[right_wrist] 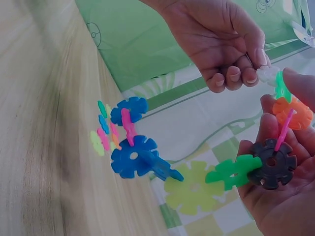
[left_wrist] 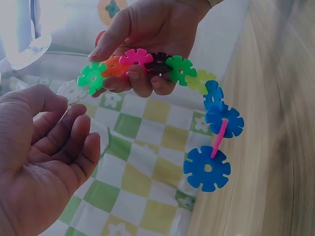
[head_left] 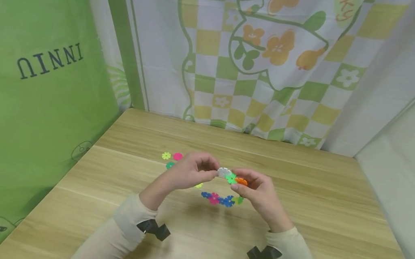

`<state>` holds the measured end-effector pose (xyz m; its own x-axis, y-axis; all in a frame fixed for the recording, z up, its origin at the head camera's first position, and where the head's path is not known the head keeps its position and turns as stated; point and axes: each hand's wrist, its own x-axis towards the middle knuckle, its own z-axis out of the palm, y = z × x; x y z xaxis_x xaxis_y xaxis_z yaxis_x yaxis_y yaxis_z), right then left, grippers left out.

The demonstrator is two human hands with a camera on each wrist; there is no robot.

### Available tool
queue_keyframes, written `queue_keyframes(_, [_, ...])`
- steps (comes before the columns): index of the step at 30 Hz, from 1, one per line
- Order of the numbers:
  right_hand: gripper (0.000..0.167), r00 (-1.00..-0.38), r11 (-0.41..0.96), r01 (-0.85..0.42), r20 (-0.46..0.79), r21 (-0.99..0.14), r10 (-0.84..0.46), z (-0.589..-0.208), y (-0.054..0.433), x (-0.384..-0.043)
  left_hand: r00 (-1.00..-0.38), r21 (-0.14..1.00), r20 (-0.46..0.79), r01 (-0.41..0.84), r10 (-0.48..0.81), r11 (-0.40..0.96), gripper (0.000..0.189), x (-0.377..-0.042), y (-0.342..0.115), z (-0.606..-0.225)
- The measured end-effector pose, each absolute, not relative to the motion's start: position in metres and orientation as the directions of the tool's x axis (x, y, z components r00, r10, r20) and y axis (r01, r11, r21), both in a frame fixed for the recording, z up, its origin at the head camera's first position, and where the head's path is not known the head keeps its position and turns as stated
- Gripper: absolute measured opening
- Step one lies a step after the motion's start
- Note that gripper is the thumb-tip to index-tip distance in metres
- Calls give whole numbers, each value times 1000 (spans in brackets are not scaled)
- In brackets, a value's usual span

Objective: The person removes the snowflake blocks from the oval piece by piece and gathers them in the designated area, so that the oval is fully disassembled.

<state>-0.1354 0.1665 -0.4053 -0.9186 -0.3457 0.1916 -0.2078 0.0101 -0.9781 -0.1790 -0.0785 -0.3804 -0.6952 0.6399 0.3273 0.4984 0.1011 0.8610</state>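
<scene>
Pinching a white disc at the end of a coloured chain, the left hand faces the right hand, which grips neighbouring links, below the head view's centre; loose discs lie left of centre.

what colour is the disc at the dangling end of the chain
The end disc is blue, clearest in the left wrist view.

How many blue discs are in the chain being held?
3. One blue disc is at the free end, the second blue disc across the pink disc, the third blue disc beside the yellow disc.
</scene>
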Motion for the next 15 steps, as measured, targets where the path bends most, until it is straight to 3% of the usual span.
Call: queue_keyframes(15, [35, -912, 0, -198, 184, -980, -367, -405, 167, -134, -618, 804, 369, 587, 694, 95, 17, -179, -72, -384])
